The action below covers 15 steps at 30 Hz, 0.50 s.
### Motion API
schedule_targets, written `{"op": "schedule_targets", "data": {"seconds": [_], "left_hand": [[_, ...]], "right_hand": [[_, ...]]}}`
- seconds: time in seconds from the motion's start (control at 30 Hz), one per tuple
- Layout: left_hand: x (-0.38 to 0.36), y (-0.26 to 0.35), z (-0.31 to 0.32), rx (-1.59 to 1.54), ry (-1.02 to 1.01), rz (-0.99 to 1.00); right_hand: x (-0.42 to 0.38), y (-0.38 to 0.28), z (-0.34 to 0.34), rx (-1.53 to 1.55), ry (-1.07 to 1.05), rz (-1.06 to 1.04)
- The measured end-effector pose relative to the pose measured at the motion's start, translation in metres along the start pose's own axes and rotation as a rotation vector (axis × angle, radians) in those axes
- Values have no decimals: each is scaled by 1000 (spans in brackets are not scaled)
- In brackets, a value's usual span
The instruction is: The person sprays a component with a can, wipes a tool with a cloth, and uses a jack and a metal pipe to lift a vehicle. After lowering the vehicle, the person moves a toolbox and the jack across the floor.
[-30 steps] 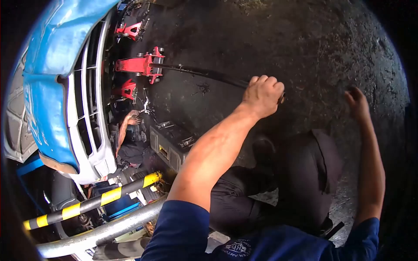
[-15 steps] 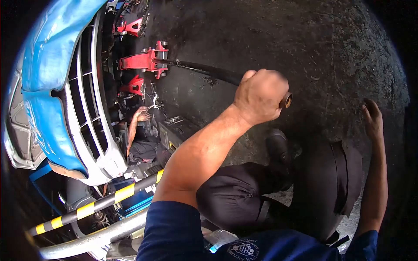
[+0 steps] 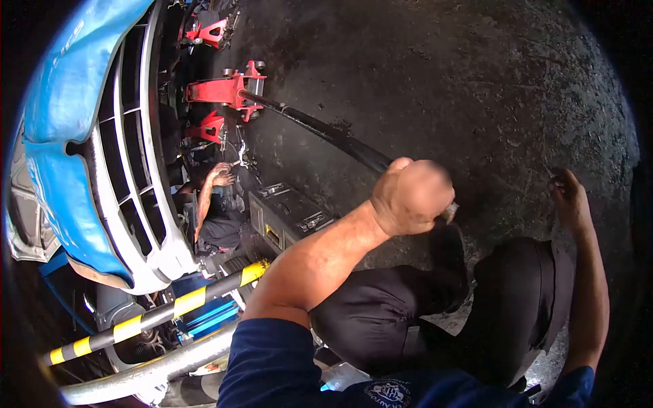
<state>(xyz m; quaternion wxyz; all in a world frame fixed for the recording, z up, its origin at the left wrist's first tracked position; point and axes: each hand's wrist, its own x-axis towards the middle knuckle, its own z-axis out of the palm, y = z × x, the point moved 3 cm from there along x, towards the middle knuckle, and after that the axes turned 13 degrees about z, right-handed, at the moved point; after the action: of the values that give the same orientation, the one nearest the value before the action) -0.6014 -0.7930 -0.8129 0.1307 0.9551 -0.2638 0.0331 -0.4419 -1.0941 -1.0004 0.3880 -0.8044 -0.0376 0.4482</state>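
My left hand [image 3: 413, 197] is wrapped round the end of a long black jack handle [image 3: 330, 133], with the handle's tip showing just past the fist. The handle runs to a red floor jack [image 3: 216, 92] lying partly beneath the front of a vehicle [image 3: 132, 149]. A red jack stand [image 3: 209, 127] and another red jack stand [image 3: 207, 31] stand on either side of it. At the right, my right hand [image 3: 570, 197] hangs free over the dark floor with nothing in it, its fingers loosely bent and apart.
Another person's hand [image 3: 221, 175] reaches up beside the vehicle. A black toolbox [image 3: 286, 211] lies near that person. A yellow-and-black striped bar [image 3: 190, 302] and a silver pipe [image 3: 163, 367] cross the lower left. Blue covers [image 3: 58, 136] drape the vehicle's front.
My left hand has moved down in the view, swinging the jack handle with it. My right hand has shifted slightly left and its fingers are more bent.
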Motion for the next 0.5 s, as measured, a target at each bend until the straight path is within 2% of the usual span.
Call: {"op": "schedule_targets", "data": {"seconds": [0.1, 0.13, 0.3, 0.4, 0.5], "left_hand": [[-10, -17, 3, 27, -17, -12], [-12, -25, -2, 46, -8, -22], [-13, -64, -28, 151, 18, -22], [4, -97, -43, 227, 111, 0], [24, -126, -53, 307, 180, -113]], "right_hand": [[2, 12, 3, -39, -9, -32], [14, 37, 4, 68, -11, 43], [2, 28, -5, -5, 18, 19], [-3, 24, -12, -24, 44, -12], [-3, 20, -14, -45, 53, -41]]}}
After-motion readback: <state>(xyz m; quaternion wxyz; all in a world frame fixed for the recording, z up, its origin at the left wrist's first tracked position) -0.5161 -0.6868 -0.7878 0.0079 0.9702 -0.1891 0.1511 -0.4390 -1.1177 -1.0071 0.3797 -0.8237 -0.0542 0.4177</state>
